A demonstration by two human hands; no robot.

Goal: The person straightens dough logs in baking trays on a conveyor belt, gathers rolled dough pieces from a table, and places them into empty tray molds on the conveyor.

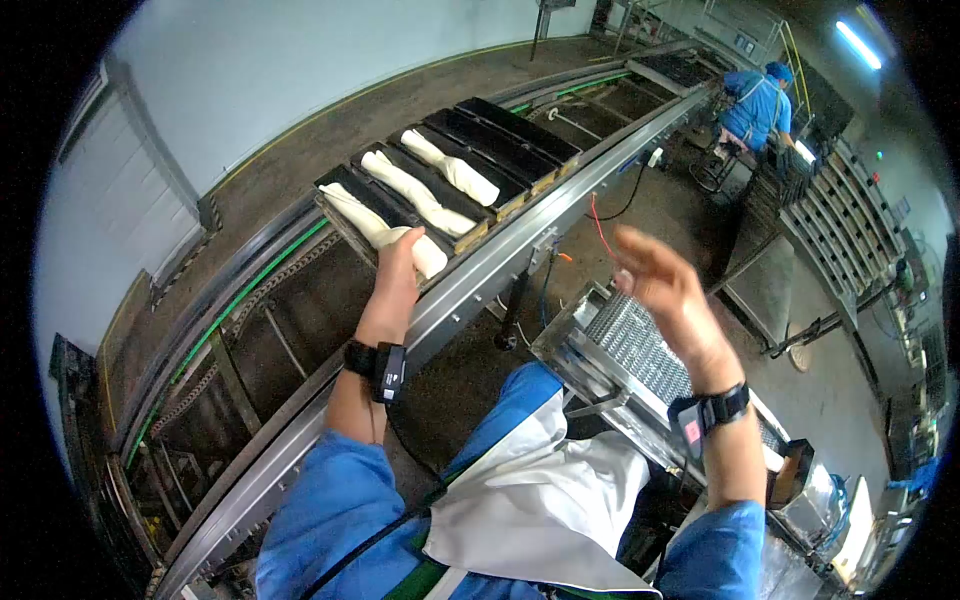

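Left hand (pixel 397 272) and right hand (pixel 660 290) are apart. The left hand lies against the nearest dough piece (pixel 352 210) at 11 o'clock, its thumb over the near end; whether it grips cannot be determined. The right hand is raised at 3 o'clock, fingers loosely bent, clear of the dough; a small pale patch near its fingertips is too blurred to identify. Three elongated dough pieces, including the middle dough piece (pixel 415 193) and the farthest dough piece (pixel 452 167), lie side by side in separate compartments of a black pan set (pixel 515 135), between 11 and 12 o'clock. The left hand partly hides the nearest piece. A metal side rail (pixel 480 262) runs between the wearer's body and the pan set. A metal frame with a mesh surface (pixel 635 345) stands between 3 and 4 o'clock, partly behind the right hand; a metal box (pixel 805 495) lies at 4 o'clock. The pan set rests on a conveyor (pixel 262 345), which extends from 8 o'clock towards 1 o'clock and includes a chain and green strips. Beyond it are a dark floor (pixel 290 112) and a pale wall (pixel 240 70) at 10 to 11 o'clock. A blue-clad co-worker (pixel 755 110) sits at 2 o'clock, beside a slatted rack (pixel 845 220); a lit tube lamp (pixel 858 45) appears above.
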